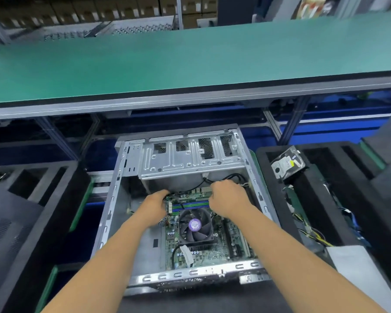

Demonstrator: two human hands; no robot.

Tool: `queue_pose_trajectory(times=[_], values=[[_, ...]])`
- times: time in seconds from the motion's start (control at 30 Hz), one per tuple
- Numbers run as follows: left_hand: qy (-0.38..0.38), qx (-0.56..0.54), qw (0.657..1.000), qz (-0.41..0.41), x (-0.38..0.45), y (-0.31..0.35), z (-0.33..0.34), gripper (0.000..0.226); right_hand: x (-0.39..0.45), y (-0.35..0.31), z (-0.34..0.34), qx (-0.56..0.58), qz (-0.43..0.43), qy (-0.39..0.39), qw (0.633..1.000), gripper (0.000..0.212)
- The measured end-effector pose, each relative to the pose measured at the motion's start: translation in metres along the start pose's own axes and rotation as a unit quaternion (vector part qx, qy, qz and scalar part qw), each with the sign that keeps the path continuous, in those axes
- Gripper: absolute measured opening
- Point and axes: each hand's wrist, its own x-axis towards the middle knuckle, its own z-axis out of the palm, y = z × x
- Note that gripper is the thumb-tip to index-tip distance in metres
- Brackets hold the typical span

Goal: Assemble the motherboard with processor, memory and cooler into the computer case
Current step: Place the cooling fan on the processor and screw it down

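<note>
We hold the motherboard inside the open computer case: left hand and right hand curl their fingers round its far corners, the cooler fan between our forearms.

Drive cage overhangs far motherboard edge; cables crowd, gap beneath seemingly tight.

You have a computer case of bare sheet metal, stamped and dully shiny. Its motherboard is glossy green board; the cooler fan is black plastic with a shiny purple sticker. The trays look like matt black foam. The surface above is smooth matt green mat.
</note>
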Motion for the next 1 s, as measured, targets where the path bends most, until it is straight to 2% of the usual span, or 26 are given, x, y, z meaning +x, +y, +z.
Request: queue_pose_trajectory(times=[0.13, 0.23, 0.3, 0.4, 0.5, 0.57, 0.6, 0.67, 0.73, 0.83, 1.0], values=[[0.018, 0.0, 1.0, -0.013, 0.011, -0.002, 0.005, 0.044, -0.002, 0.004, -0.002, -0.021, 0.02, 0.033, 0.999, 0.015], [0.027, 0.042, 0.998, -0.045, 0.012, 0.0, 0.004, 0.052, -0.001, 0.007, -0.001, -0.041, 0.036, 0.048, 0.997, 0.016], [0.013, 0.075, 0.996, -0.055, 0.011, 0.002, 0.002, 0.05, -0.002, 0.008, -0.001, -0.055, 0.042, 0.062, 0.996, 0.018], [0.007, 0.103, 0.994, -0.043, 0.007, 0.004, 0.0, 0.034, -0.004, 0.008, -0.003, -0.092, 0.035, 0.067, 0.993, 0.021], [0.039, 0.1, 0.993, -0.049, 0.001, 0.006, -0.004, 0.007, -0.006, 0.007, -0.004, -0.105, 0.044, 0.064, 0.991, 0.021], [0.065, 0.086, 0.992, -0.068, -0.001, 0.007, -0.004, 0.021, -0.007, 0.006, -0.005, -0.1, 0.052, 0.061, 0.992, 0.024], [0.077, 0.076, 0.992, -0.071, -0.002, 0.007, -0.005, 0.021, -0.008, 0.006, -0.005, -0.098, 0.054, 0.058, 0.992, 0.025], [0.093, 0.075, 0.991, -0.064, -0.005, 0.01, -0.008, 0.004, -0.009, 0.006, -0.004, -0.093, 0.06, 0.053, 0.992, 0.026], [0.103, 0.064, 0.991, -0.054, -0.005, 0.01, -0.01, 0.016, -0.009, 0.005, -0.004, -0.086, 0.068, 0.056, 0.992, 0.023], [0.122, 0.033, 0.991, -0.031, -0.005, 0.011, -0.013, 0.019, -0.01, 0.004, -0.002, -0.086, 0.072, 0.055, 0.992, 0.015], [0.104, 0.002, 0.995, -0.006, -0.005, 0.016, -0.015, 0.027, -0.014, 0.005, 0.001, -0.089, 0.09, 0.043, 0.991, 0.013]])
